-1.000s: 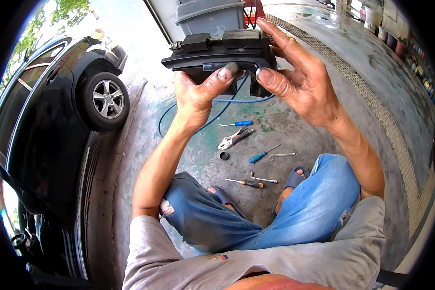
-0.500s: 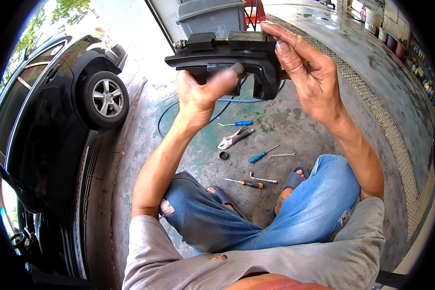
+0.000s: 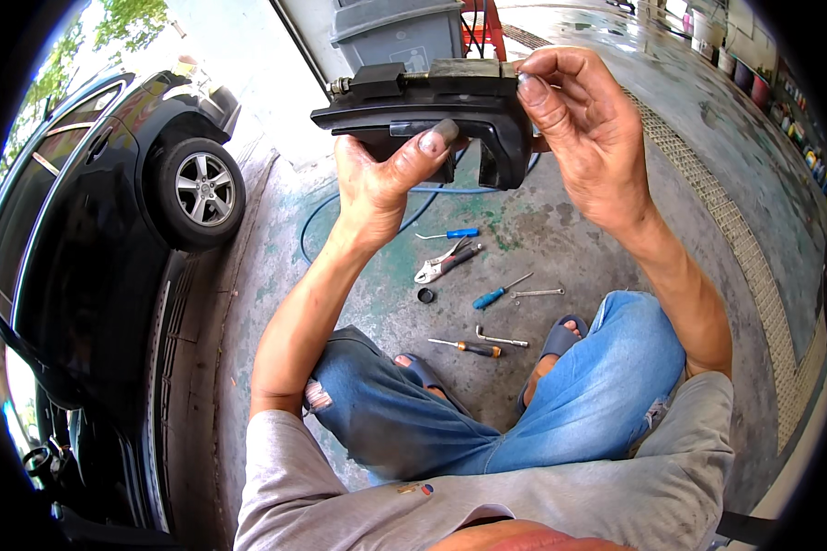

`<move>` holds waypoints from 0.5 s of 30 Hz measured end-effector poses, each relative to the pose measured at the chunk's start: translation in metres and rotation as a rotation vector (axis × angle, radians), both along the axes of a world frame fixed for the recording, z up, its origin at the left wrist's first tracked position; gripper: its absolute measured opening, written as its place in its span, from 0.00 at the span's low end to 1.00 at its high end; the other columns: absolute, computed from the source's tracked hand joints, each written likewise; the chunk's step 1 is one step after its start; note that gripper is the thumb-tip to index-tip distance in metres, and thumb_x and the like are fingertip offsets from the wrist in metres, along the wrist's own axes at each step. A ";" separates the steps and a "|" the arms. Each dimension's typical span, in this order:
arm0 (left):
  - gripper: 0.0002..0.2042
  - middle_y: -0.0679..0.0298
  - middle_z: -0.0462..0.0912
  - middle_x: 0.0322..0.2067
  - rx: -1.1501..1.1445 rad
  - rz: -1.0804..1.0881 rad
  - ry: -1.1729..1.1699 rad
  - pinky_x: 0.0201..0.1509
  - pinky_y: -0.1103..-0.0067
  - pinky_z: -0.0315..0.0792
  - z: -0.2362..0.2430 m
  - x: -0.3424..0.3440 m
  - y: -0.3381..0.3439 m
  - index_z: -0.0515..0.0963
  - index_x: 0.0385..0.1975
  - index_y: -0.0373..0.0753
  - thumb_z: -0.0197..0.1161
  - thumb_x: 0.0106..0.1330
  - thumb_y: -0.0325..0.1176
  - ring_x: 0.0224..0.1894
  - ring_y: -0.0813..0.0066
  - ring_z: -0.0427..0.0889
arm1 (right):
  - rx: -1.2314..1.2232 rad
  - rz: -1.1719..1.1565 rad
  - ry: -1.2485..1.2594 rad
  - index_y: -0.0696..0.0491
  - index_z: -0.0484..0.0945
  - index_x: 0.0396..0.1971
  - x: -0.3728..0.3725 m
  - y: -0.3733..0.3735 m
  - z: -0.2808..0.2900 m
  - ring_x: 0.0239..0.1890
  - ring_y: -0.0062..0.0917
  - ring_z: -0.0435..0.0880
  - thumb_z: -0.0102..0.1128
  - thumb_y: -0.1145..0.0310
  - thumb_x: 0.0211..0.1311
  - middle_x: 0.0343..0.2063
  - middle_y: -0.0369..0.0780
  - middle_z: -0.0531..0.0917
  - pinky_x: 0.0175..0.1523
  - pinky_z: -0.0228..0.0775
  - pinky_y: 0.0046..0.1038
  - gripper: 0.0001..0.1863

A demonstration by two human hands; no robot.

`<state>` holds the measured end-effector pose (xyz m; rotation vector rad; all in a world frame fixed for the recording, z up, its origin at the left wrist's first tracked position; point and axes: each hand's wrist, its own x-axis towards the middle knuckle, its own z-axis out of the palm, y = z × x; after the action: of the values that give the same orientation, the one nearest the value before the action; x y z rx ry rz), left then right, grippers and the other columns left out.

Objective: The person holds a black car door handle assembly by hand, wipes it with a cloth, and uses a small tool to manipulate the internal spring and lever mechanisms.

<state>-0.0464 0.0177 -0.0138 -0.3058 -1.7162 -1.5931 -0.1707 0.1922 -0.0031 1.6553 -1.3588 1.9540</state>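
Raised over the floor is a black car part (image 3: 473, 95), long and flat, with a metal rod along its top and a hooked piece underneath. I cannot tell its exact kind. My left hand (image 3: 377, 188) grips it from below on the left, thumb pressed on the front and the other fingers hidden behind. At its upper right end, my right hand (image 3: 590, 138) is closed in a pinch, thumb and forefinger together by the end of the rod. Whatever small piece they pinch is too hidden to make out.
On the concrete lie locking pliers (image 3: 447, 262), a hooked blue-handled tool (image 3: 462, 233), a blue screwdriver (image 3: 492, 298), a wrench (image 3: 538, 293), an orange-black screwdriver (image 3: 478, 349), an angled socket wrench (image 3: 503, 338) and a black cap (image 3: 425, 295). A black car (image 3: 83, 230) stands left; a blue hose (image 3: 312, 220) curls beyond.
My right thumb and forefinger have drawn slightly down and closer together at the part's right end. The left hand and the part have hardly moved.
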 end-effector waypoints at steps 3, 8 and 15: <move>0.23 0.61 0.85 0.36 -0.009 0.005 -0.011 0.44 0.78 0.78 0.000 0.001 -0.001 0.80 0.42 0.30 0.74 0.55 0.43 0.35 0.76 0.83 | 0.030 -0.027 -0.043 0.57 0.74 0.48 0.005 -0.002 0.000 0.45 0.14 0.78 0.58 0.70 0.71 0.43 0.35 0.80 0.51 0.71 0.17 0.11; 0.23 0.61 0.85 0.35 0.020 -0.001 -0.012 0.43 0.79 0.77 0.001 0.001 0.002 0.81 0.41 0.29 0.74 0.54 0.43 0.35 0.76 0.82 | -0.017 -0.023 0.007 0.58 0.74 0.47 0.006 -0.003 0.002 0.44 0.14 0.78 0.59 0.70 0.71 0.42 0.34 0.79 0.50 0.70 0.17 0.10; 0.21 0.61 0.85 0.34 -0.003 0.034 -0.012 0.42 0.80 0.78 0.001 0.002 -0.001 0.80 0.40 0.30 0.73 0.54 0.41 0.34 0.77 0.82 | -0.033 0.023 0.014 0.58 0.75 0.47 0.002 -0.003 0.000 0.44 0.14 0.78 0.59 0.71 0.70 0.42 0.34 0.79 0.51 0.71 0.17 0.10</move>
<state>-0.0440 0.0163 -0.0127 -0.2681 -1.7242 -1.5707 -0.1685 0.1889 -0.0030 1.6733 -1.3012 1.9627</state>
